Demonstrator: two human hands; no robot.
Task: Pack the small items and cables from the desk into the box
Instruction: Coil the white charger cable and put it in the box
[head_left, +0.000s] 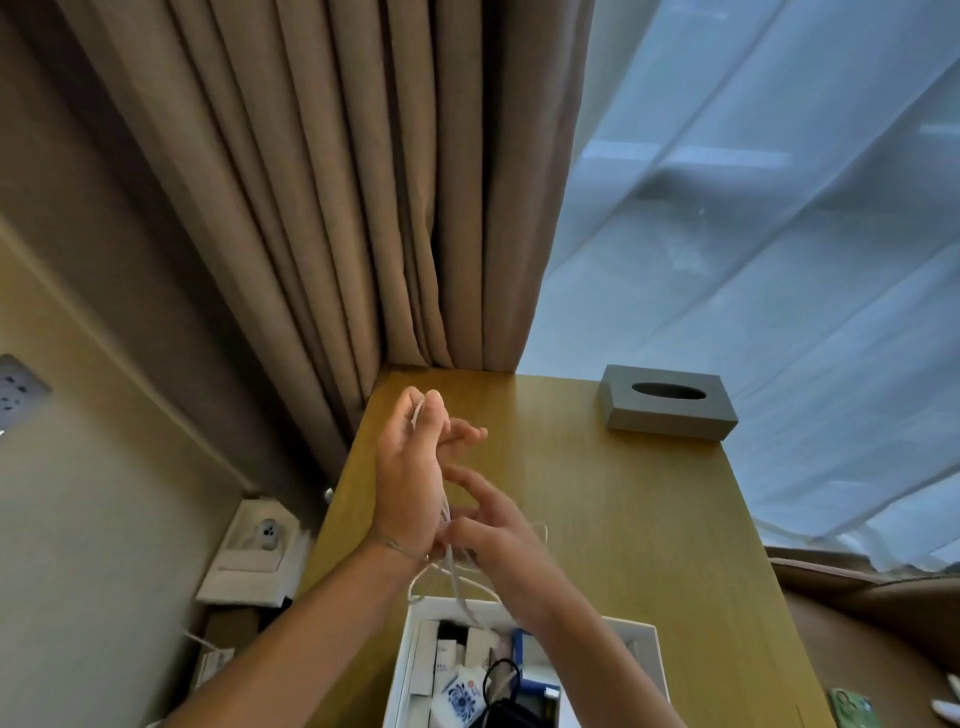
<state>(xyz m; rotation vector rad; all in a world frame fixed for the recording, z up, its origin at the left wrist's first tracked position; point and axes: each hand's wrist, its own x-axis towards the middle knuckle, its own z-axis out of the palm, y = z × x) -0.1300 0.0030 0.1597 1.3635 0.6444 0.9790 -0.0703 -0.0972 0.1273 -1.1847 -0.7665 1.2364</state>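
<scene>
White cable (451, 566): held in the air above the desk (623, 519), just beyond the far edge of the open white box (655, 654); wound in loops round the left hand (410, 483), strands showing at its fingertips and again at the wrist, loose tail hanging toward the box. Best kept taut while winding, each turn laid beside the last, tail tucked round the bundle before lowering so nothing springs apart among the packed things. Left hand upright, palm turned right, fingers raised and close together as a spool, cable caught at the tips. Right hand (488, 535) just beside the left wrist, thumb and forefinger pinching the strands, other fingers spread and lifted. Both forearms reaching up from below, crossing over the box. Inside the box: small white cartons, a blue-patterned packet, a black cord (498, 680). Farther out, well apart at the desk's far right corner, a grey tissue box (670, 402); behind it, brown curtain (332, 182) and sheer drape (753, 234).
</scene>
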